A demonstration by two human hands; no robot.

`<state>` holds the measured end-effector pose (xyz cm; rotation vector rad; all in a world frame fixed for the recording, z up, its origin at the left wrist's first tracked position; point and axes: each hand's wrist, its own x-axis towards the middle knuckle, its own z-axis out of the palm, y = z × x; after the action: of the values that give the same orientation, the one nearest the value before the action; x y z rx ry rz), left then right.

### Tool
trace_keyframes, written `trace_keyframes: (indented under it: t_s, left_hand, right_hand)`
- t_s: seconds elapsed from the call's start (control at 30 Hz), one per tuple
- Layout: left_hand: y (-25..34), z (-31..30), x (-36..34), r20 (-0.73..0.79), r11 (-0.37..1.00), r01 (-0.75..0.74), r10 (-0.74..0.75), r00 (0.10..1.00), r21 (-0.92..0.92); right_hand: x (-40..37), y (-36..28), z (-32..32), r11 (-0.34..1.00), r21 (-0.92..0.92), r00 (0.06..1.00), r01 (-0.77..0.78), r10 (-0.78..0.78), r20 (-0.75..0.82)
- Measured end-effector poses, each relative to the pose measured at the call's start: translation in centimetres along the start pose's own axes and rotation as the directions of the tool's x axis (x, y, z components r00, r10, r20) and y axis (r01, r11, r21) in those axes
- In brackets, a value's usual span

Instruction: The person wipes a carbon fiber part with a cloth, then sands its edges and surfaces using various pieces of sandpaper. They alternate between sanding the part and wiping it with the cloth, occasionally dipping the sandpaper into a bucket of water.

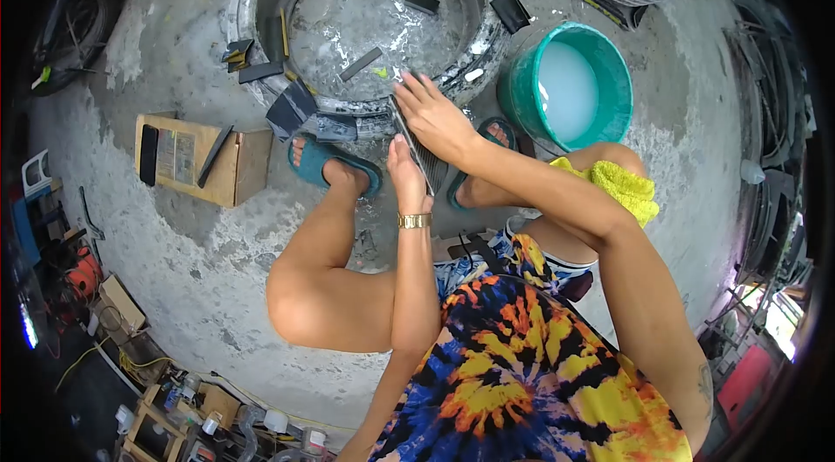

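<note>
While left fingers (pixel 405 168) clamp the near end of the dark ribbed strip (pixel 430 171), right fingers (pixel 416 90) lie stretched, slightly apart, on its far end | strip slants over the near rim of the water-filled tyre (pixel 252 18); teal bucket (pixel 522 79) near, right | cardboard box (pixel 239 166) left; open concrete floor (pixel 174 70) beyond

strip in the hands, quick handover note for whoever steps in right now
Left hand: grips the strip's near end.
Right hand: lies over its far end, fingers stretched, at the tyre rim.
Things: the tyre holds water. Dark pieces lie on its rim and in the water. Bucket of milky liquid on the right.
Done: strip in hand.
Left: strip not yet set down.
</note>
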<state>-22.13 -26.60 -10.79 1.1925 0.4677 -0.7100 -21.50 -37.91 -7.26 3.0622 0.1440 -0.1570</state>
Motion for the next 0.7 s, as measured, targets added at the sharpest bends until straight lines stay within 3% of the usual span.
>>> trace_keyframes:
  t_s: [0.1, 0.27, 0.37, 0.47, 0.57, 0.7]
  left_hand:
    - [-0.5, -0.3, 0.6, 0.043, 0.999, -0.007, 0.009, 0.999, -0.041]
    - [-0.3, -0.2, 0.2, 0.009, 1.0, -0.02, 0.02, 1.0, 0.01]
    - [0.3, 0.0, 0.0, 0.049, 0.998, 0.02, -0.017, 0.999, -0.065]
    - [-0.3, -0.6, -0.7, 0.034, 0.998, 0.04, -0.038, 0.999, -0.047]
    - [-0.1, -0.2, 0.1, -0.007, 0.997, -0.036, 0.037, 0.999, 0.067]
    - [0.2, 0.1, -0.2, 0.07, 0.997, 0.004, 0.001, 0.998, -0.073]
  right_hand:
    - [-2.5, -0.2, 0.1, 0.983, 0.182, 0.991, 0.027, -0.002, -0.135]
    - [0.4, 0.2, 1.3, 0.986, 0.161, 0.991, -0.051, 0.071, -0.117]
    - [-4.2, -1.4, 1.8, 0.901, 0.429, 0.977, -0.066, 0.146, -0.156]
    - [0.3, 0.6, 2.0, 0.908, 0.411, 0.98, -0.079, 0.145, -0.133]
    - [-2.5, -1.1, 1.6, 0.883, 0.462, 0.968, -0.082, 0.18, -0.172]
    - [-0.9, -0.4, 2.1, 0.837, 0.54, 0.964, -0.092, 0.21, -0.161]
